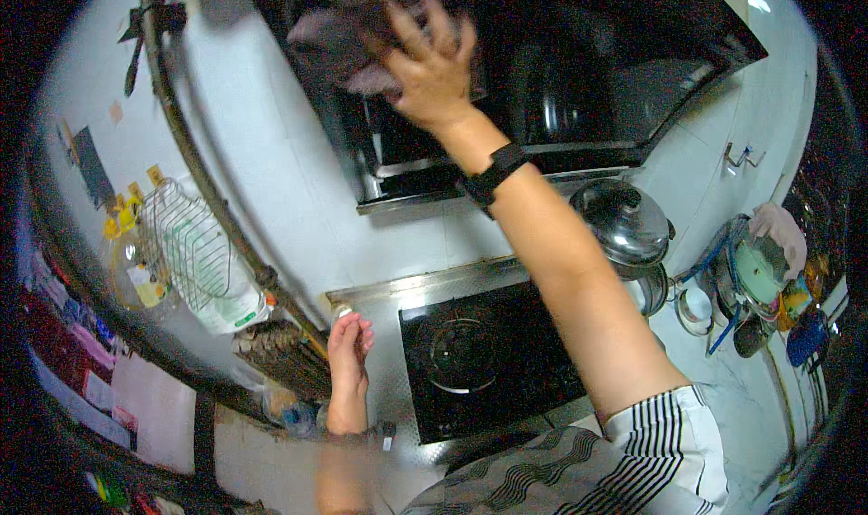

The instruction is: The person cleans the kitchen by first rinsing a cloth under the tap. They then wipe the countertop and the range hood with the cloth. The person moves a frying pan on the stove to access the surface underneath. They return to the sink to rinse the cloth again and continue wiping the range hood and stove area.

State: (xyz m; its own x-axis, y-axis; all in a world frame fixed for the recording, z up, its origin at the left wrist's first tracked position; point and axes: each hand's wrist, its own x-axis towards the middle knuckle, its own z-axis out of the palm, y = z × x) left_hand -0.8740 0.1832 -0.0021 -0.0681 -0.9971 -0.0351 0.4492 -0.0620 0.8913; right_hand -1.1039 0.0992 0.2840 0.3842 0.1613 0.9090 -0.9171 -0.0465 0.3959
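My right hand (pixel 434 74) is raised over the black glossy range hood (pixel 583 94), fingers spread on a greyish-pink cloth (pixel 373 81). Motion blurs both the hand and the cloth, which lies against the dark surface. A black band circles my right wrist. Lower down, my left hand (pixel 349 352) hangs beside the left edge of the hob, its fingers loosely curved and nothing seen in it. A small pale thing (pixel 343 309) shows just past its fingertips. The black hob (pixel 502 366) lies below, with a round burner (pixel 463 355) in sight.
A lidded steel pot (pixel 620 220) stands at the hob's right, behind my right arm. Bowls and a green basin (pixel 756 271) crowd the right side. On the left, a pole (pixel 196 155) crosses near a wire rack (pixel 190 237) with plastic bags. A wall hook (pixel 744 157) sticks out.
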